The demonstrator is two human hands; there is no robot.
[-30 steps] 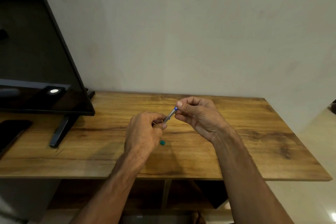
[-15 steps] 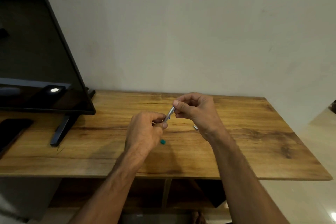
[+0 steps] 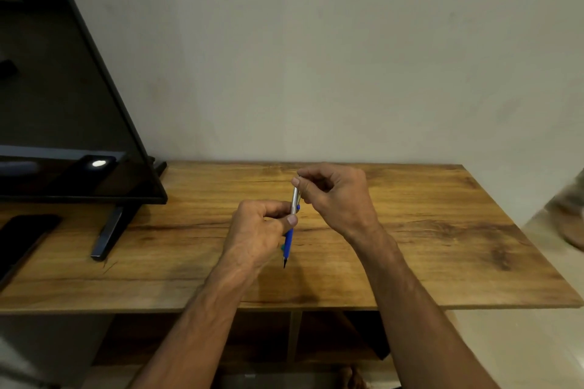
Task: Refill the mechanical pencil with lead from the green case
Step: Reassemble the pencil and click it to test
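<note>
My left hand (image 3: 259,230) grips the mechanical pencil (image 3: 293,215) around its middle and holds it nearly upright over the wooden table (image 3: 442,230). The pencil has a silver upper barrel and a blue lower part, with its dark tip pointing down. My right hand (image 3: 331,196) pinches thumb and forefinger at the pencil's top end; anything as thin as a lead between them is too small to see. A small bit of the green case (image 3: 282,247) shows on the table just left of the blue part, mostly hidden by my left hand.
A black TV (image 3: 63,104) on a stand with a dark foot (image 3: 107,237) fills the left side. A dark flat phone-like slab (image 3: 22,237) lies at the far left. A plain wall rises behind the table. The table's right edge drops to the floor.
The pencil has swung from a slant to nearly upright, and its blue lower part now shows below my left hand. My right hand has shifted up to the pencil's top end.
</note>
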